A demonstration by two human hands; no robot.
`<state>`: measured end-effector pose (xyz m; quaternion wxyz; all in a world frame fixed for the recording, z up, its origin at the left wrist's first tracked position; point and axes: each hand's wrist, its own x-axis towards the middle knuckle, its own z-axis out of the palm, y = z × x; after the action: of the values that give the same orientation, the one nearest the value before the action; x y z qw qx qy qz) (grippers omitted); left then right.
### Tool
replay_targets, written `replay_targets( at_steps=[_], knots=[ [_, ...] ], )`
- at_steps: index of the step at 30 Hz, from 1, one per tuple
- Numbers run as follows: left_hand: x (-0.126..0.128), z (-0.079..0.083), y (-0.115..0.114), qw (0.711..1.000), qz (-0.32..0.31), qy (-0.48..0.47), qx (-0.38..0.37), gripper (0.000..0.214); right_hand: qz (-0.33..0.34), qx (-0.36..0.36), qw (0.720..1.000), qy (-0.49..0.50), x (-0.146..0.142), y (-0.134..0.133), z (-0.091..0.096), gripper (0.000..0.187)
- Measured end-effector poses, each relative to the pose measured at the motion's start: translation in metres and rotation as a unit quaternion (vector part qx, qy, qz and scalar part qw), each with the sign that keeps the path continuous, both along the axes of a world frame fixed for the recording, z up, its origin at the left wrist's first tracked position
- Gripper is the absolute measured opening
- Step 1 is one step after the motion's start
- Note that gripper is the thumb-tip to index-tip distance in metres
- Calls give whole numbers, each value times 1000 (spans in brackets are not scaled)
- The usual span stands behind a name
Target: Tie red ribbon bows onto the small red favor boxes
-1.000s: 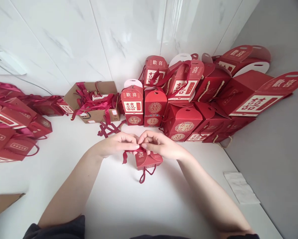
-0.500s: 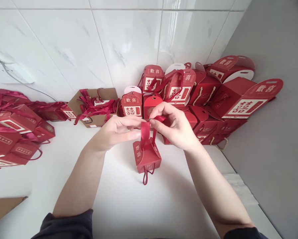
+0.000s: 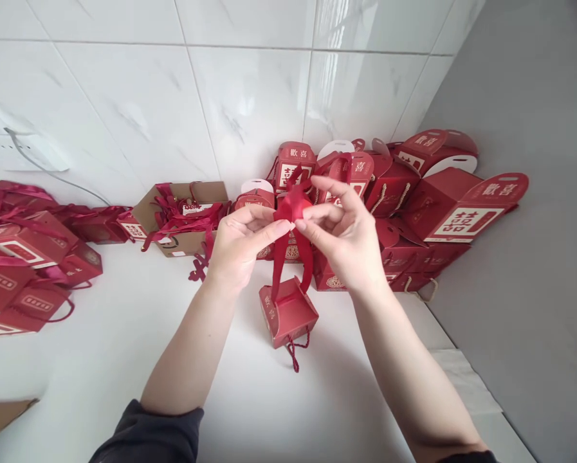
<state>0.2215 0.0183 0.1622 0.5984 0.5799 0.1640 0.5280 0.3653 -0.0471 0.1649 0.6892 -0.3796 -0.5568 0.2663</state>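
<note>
A small red gift box [image 3: 293, 314] with a twisted cord handle sits tilted on the white table, its top flaps raised. From its top a red satin ribbon [image 3: 280, 260] runs up in two strands to both hands. My left hand [image 3: 242, 241] pinches the ribbon between thumb and fingers. Thumb to thumb with it, my right hand [image 3: 343, 231] pinches the ribbon from the other side, its index finger lifted. Above the thumbs the ribbon gathers into a blurred loop or knot with loose ends. How it is tied there I cannot make out.
Stacked red gift boxes [image 3: 462, 206] fill the back right against the wall. An open cardboard box [image 3: 186, 239] holding red ribbons and tags stands at back left. More ribboned boxes [image 3: 32, 238] are piled far left. A cardboard flap [image 3: 3, 418] shows at the lower left.
My hands have come together and the ribbon between them is now bunched above the thumbs. Its strands look longer, stretched up from the box. A dark red tassel now shows beside my left wrist.
</note>
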Motion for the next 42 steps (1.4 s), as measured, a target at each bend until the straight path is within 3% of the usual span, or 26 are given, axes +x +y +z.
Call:
replay_targets(
  at_steps=[4, 9, 12, 17, 21, 27, 34, 42],
  knots=[
    [4, -7, 1, 999, 18, -23, -12, 20, 29, -29, 999, 35, -8, -5, -16, 53],
    [17, -17, -6, 995, -43, 2, -92, 19, -7, -29, 998, 51, -13, -7, -31, 42],
    [23, -23, -9, 994, -21, -4, -110, 21, -10, -51, 998, 37, -9, -7, -37, 33],
    [20, -26, -10, 993, 34, 86, -74, 32, -45, -52, 998, -3, 6, -12, -37, 18],
    [17, -23, -15, 986, 27, 158, -32, 51, -53, -72, 996, -19, 15, -17, -34, 15],
    [18, -23, -17, 978, 8, 209, 3, 25, -38, -82, 996, 18, 18, -19, -35, 14],
    [14, -23, -17, 971, 35, 234, 37, 22, -63, -81, 995, 17, 13, -18, -35, 16],
    [11, -19, -18, 967, -75, 243, 17, 25, -71, -87, 994, 16, 13, -21, -34, 16]
  ],
)
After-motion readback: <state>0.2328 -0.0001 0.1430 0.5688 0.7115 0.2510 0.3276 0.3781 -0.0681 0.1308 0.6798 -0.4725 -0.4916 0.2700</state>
